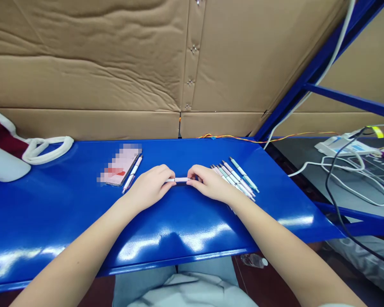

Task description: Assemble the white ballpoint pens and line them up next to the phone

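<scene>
A pale pink and white pen (181, 179) lies level between my hands, just above the blue table. My left hand (153, 184) pinches its left end and my right hand (208, 181) its right end; both ends are partly hidden by fingers. Beyond my right hand, several pastel pens (240, 177) lie side by side, slanting, some partly covered by my wrist. To the left of my left hand a single white pen (132, 174) rests beside a pink phone-like object (123, 164), which is partly blurred out.
The blue table (83, 204) meets a cardboard wall (115, 64) at the back. A bag with white handles (48, 147) stands at far left. White cables (355, 179) tangle on a grey surface at right, behind a blue frame post (294, 98). A plastic bottle (254, 260) lies below.
</scene>
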The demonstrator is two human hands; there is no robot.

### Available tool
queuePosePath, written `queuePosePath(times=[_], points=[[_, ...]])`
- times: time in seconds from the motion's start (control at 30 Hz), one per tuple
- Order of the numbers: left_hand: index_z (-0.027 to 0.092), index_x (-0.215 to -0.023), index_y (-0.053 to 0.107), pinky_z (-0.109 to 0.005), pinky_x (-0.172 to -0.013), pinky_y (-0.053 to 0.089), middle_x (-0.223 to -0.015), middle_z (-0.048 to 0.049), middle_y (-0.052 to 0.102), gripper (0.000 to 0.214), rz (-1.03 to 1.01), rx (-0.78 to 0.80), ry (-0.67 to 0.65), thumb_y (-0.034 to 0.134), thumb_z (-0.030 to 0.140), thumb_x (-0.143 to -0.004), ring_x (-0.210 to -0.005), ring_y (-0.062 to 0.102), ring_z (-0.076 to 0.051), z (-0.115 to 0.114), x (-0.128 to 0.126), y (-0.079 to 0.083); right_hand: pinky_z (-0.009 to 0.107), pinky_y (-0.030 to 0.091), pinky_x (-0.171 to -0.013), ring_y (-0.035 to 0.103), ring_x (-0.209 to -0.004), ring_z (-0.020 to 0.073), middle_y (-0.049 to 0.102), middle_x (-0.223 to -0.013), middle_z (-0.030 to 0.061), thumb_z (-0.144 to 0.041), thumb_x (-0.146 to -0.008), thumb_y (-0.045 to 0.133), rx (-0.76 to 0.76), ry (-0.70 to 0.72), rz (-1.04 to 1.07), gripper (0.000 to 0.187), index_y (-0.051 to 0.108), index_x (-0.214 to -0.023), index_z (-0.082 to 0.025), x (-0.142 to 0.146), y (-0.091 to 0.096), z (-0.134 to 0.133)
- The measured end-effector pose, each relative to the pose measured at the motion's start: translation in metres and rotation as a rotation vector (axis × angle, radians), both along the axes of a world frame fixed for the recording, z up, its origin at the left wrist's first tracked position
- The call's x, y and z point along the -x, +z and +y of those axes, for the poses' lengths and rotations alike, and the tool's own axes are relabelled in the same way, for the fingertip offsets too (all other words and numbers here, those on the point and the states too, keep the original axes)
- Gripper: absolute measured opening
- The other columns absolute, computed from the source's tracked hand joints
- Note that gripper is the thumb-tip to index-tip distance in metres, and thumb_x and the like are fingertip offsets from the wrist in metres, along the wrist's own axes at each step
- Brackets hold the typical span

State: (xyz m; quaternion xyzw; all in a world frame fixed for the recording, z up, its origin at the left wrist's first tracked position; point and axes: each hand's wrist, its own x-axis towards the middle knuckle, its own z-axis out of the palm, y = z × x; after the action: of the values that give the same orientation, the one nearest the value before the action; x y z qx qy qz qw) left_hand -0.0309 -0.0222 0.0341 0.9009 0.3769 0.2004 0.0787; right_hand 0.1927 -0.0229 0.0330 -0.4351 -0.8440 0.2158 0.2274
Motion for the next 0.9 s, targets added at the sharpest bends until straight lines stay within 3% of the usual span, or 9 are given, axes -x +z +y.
queuePosePath(times=[0.27,0.43,0.67,0.9], points=[[0.02,-0.092,0.057,-0.029,-0.073,0.045,-0.093,-0.0035,0.061,0.021,0.006,0.034,0.039,0.041,0.033,-0.092,-0.084,0.057,-0.017,-0.002,-0.003,0.001,0.027,0.039,-0.071,0.056,-0.078,0.016,0.062,-0.085,0.0042,-0.025,-0.092,0.041,-0.015,0.022,-0.068,0.018,0.057,-0.089,-0.018,0.0,-0.005,0.003],[0.023,-0.115,0.055,-0.032,-0.073,0.046,-0.102,-0.0044,0.065,0.04,0.112,0.079,0.223,0.045,0.05,-0.087,-0.092,0.059,-0.023,0.002,0.003,0.005,0.027,0.04,-0.073,0.054,-0.077,0.0149,0.059,-0.083,0.0024,-0.026,-0.09,0.044,-0.079,-0.125,0.111,0.014,0.055,-0.086,-0.019,-0.01,0.0,0.01],[0.024,-0.098,0.064,-0.031,-0.074,0.045,-0.092,-0.003,0.068,0.038,0.163,0.151,0.111,0.031,0.043,-0.094,-0.085,0.061,-0.02,0.009,0.006,0.004,0.023,0.038,-0.053,0.048,-0.058,0.0104,0.053,-0.07,-0.0025,-0.036,-0.081,0.051,0.25,-0.269,0.478,0.018,0.054,-0.087,-0.019,-0.023,-0.008,0.025],[0.022,-0.094,0.065,-0.031,-0.069,0.043,-0.085,-0.0045,0.068,0.033,0.163,0.053,0.123,0.039,0.041,-0.092,-0.082,0.058,-0.021,0.009,0.007,-0.002,0.018,0.026,-0.039,0.038,-0.043,0.0058,0.05,-0.058,-0.005,-0.041,-0.078,0.055,0.363,-0.318,0.572,0.024,0.048,-0.073,-0.019,-0.021,-0.005,0.021]])
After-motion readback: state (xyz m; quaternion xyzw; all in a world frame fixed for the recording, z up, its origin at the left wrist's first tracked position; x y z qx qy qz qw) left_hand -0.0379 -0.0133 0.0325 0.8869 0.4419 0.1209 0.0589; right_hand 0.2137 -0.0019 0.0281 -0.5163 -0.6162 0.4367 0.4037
